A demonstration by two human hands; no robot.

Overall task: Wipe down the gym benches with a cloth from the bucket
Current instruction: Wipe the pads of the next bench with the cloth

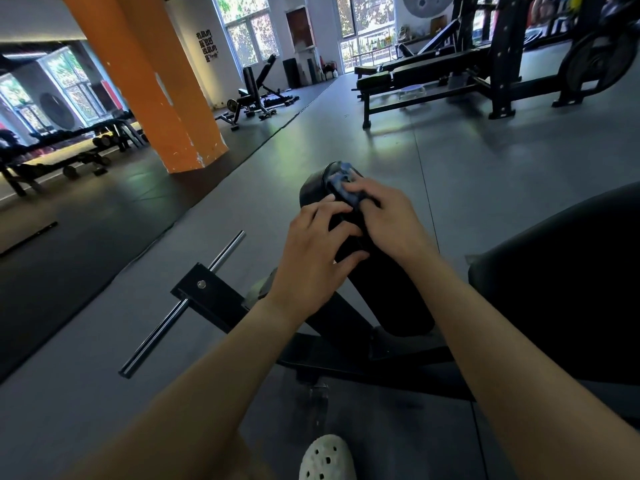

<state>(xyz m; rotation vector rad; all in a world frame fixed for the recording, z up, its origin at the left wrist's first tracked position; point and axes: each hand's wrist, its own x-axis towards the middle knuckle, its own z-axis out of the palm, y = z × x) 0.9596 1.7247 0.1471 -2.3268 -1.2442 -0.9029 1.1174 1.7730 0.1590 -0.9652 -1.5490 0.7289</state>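
A black padded roller point(384, 292) of a gym bench sticks out in front of me, its round end point(313, 190) farthest away. My right hand point(391, 220) presses a crumpled blue cloth point(341, 185) onto the top of the roller near that end. My left hand point(315, 258) grips the roller's left side, fingers curled over the padding. The bench's black seat pad point(561, 292) fills the right side. No bucket is in view.
A black steel frame point(207, 294) with a chrome bar point(180, 306) runs across the floor below my arms. An orange pillar point(156, 84) stands at left, dumbbell racks point(65, 143) beyond it. More benches point(415, 77) and a rack stand at back right. My white shoe point(327, 459) shows at the bottom.
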